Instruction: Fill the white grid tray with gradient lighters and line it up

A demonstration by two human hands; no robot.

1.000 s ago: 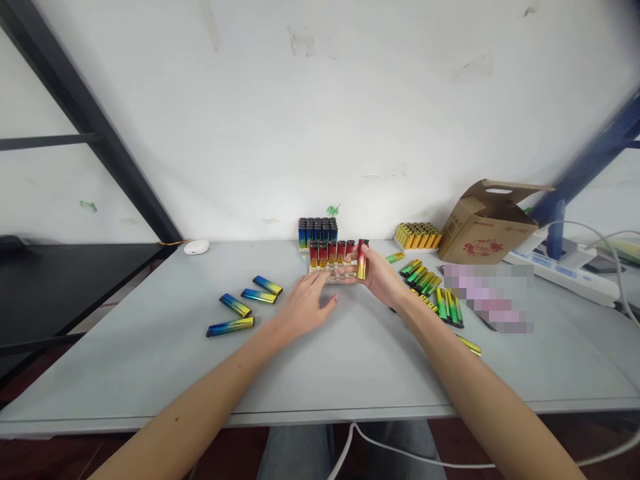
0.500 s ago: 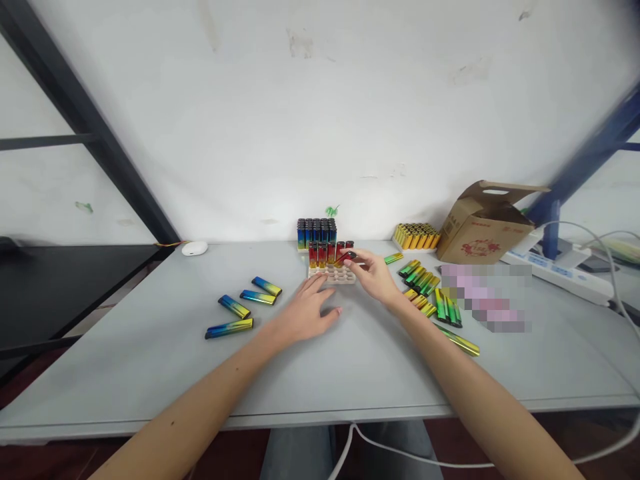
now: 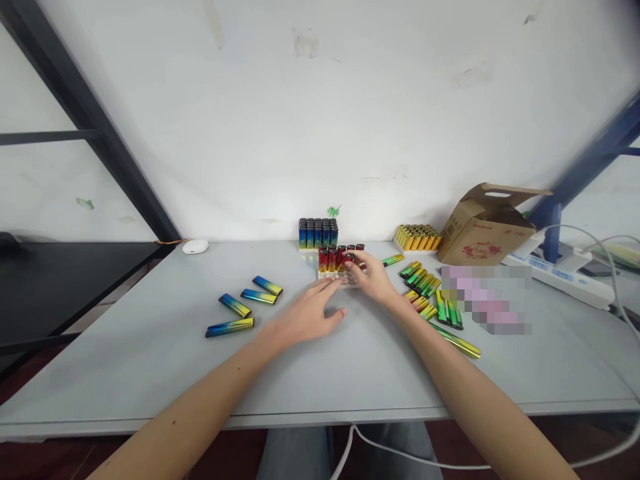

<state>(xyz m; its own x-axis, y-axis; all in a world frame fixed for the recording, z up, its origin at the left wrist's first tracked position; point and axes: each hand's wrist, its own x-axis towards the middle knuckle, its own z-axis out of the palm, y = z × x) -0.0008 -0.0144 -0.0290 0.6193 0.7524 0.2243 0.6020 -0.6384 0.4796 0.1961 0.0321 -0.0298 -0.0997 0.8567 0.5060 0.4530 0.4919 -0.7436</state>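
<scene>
A pale tray with small cells [image 3: 324,274] stands near the middle of the table, with several red-and-gold lighters [image 3: 328,259] upright in its rear rows. My right hand [image 3: 374,277] pinches a red lighter [image 3: 349,258] by its dark top, over the tray. Its lower end is hard to make out among the cells and fingers. My left hand [image 3: 314,312] is open, its fingertips at the tray's front edge and its thumb stretched out to the right.
Blue lighters [image 3: 318,235] stand in a block behind the tray, yellow ones [image 3: 419,237] to the right. Loose blue-yellow lighters [image 3: 235,305] lie left, green-yellow ones [image 3: 421,279] right. Farther right are a cardboard box [image 3: 483,233] and a power strip [image 3: 560,277]. A white case [image 3: 195,247] lies back left.
The tray has slid slightly to the right with the red lighters in it. The lighter in my right hand is now more upright. My left fingertips have followed the tray's front edge.
</scene>
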